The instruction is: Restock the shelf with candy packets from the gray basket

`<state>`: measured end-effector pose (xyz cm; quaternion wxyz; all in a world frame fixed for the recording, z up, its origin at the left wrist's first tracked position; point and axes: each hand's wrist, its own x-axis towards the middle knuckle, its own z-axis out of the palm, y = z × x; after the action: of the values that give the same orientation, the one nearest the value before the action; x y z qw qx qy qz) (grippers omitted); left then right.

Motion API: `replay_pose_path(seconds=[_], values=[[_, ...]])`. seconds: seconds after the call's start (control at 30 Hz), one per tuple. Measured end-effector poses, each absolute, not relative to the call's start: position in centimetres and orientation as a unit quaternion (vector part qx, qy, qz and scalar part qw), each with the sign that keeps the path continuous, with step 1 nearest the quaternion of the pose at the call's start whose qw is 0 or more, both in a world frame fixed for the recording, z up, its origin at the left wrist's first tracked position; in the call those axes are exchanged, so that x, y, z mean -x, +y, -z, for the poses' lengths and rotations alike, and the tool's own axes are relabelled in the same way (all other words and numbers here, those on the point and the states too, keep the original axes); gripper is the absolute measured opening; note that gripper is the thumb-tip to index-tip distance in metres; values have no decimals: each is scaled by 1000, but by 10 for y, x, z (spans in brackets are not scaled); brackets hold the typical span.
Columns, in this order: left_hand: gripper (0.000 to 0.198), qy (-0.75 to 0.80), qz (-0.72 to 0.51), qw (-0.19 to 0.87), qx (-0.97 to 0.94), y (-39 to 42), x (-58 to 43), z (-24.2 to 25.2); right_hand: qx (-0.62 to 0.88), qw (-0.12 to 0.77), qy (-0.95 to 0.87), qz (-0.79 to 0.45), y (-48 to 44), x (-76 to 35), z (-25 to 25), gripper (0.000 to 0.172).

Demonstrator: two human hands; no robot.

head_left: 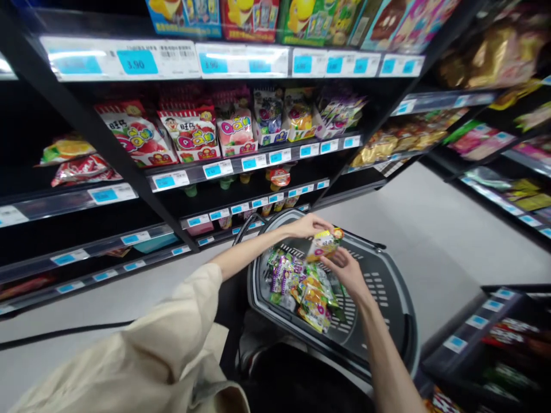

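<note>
Above the grey shopping basket (402, 298), a small yellow-and-white gummy candy carton (322, 245) is held between both hands. My left hand (307, 225) grips its upper edge with closed fingers. On its lower right side my right hand (344, 268) pinches it, the thumb near the bottom corner. Whether the carton has anything inside cannot be made out. Beneath, in the basket, lie several small candy packets: purple ones (284, 272) on the left and orange-and-yellow ones (314, 307) nearer to me.
Ahead stands a black shelf with boxes of gummy candy packets (189, 133) behind blue price tags (217, 169). Colourful boxes (249, 20) fill the shelf above. Pale floor (413, 212) extends right of the basket. Another shelf unit (469, 332) juts in at the lower right.
</note>
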<state>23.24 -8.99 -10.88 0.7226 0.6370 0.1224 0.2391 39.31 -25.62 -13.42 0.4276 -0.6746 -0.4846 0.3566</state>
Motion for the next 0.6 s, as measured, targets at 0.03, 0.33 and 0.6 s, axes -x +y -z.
replay_pose_path(seconds=[0.03,0.33,0.6], values=[[22,122,-244,752,-600,-88,-227,103,652,453,-457,-402,-255,-384,125,75],[65,122,-210,809,-535,-71,-183,58,625,599,-319,-386,-245,-338,85,60],[43,192,-71,653,-729,-68,-182,34,627,587,-333,-390,-247,-338,79,65]])
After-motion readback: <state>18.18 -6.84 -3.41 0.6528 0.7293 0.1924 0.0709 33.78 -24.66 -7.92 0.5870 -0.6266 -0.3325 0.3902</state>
